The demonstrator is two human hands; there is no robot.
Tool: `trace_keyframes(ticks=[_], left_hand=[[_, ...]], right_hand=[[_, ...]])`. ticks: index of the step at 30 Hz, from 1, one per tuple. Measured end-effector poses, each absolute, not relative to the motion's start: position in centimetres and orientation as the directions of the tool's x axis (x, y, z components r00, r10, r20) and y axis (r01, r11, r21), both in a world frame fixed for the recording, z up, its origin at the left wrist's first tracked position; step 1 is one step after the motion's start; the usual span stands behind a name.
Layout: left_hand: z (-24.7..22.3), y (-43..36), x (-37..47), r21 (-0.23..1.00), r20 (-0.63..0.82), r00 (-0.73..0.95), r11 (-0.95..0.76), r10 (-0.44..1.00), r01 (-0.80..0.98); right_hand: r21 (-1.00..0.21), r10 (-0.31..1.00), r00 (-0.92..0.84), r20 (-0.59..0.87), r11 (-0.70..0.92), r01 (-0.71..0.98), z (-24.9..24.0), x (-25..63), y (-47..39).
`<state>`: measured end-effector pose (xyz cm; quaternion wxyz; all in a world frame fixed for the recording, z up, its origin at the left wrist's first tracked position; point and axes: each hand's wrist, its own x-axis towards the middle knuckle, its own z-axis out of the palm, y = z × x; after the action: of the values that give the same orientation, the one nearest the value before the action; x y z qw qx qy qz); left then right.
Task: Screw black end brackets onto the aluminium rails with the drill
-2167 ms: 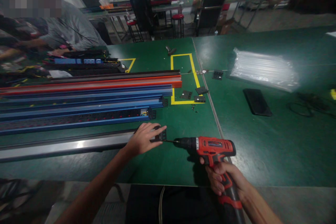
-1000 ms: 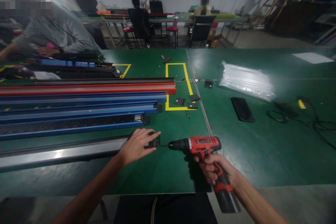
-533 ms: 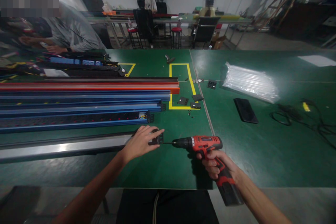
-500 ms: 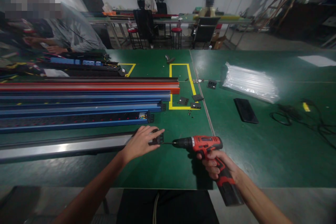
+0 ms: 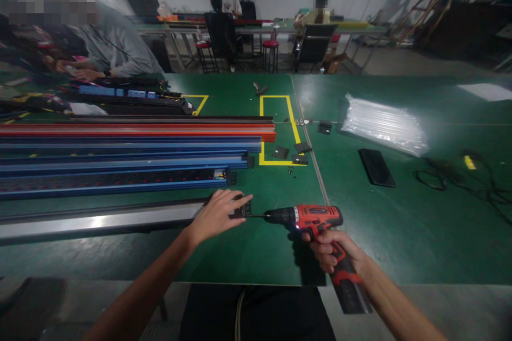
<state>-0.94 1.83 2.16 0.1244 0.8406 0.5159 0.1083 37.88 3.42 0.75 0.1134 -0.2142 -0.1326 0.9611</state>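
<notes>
My left hand (image 5: 218, 213) lies over the right end of a long silver metal profile (image 5: 120, 217), gripping it with thumb and fingers around its black end cap (image 5: 247, 206). Part of the cap is hidden under the fingers. In my right hand (image 5: 330, 250) is a red and black cordless drill (image 5: 319, 216), held by its handle with the index finger at the trigger. Its long thin bit (image 5: 258, 216) points left and reaches the end cap. A small light glows below the chuck.
Blue profiles (image 5: 200, 161) and an orange one (image 5: 268, 133) lie behind the silver one. Loose black end caps (image 5: 281, 152) and tiny screws (image 5: 291, 171) are scattered nearby. A phone (image 5: 376, 167), a bagged bundle (image 5: 386, 125) and cables (image 5: 460, 181) lie right. A co-worker (image 5: 116, 45) sits at far left.
The drill's small light has come on. Both hands and the drill keep nearly the same position against the profile; the camera view has shifted slightly.
</notes>
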Motion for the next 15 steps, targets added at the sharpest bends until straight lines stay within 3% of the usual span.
trace_keyframes(ticks=[8,15], left_hand=[[2.09,1.78,-0.89,0.312,0.046,0.438,-0.429,0.898,0.847],[2.04,1.77,-0.89,0.317,0.058,0.442,-0.436,0.895,0.842]], right_hand=[[-0.278,0.265,-0.884,-0.385,-0.947,-0.163,0.60,37.96,3.66],[-0.265,0.241,-0.844,-0.479,-0.956,-0.122,1.29,37.97,4.26]])
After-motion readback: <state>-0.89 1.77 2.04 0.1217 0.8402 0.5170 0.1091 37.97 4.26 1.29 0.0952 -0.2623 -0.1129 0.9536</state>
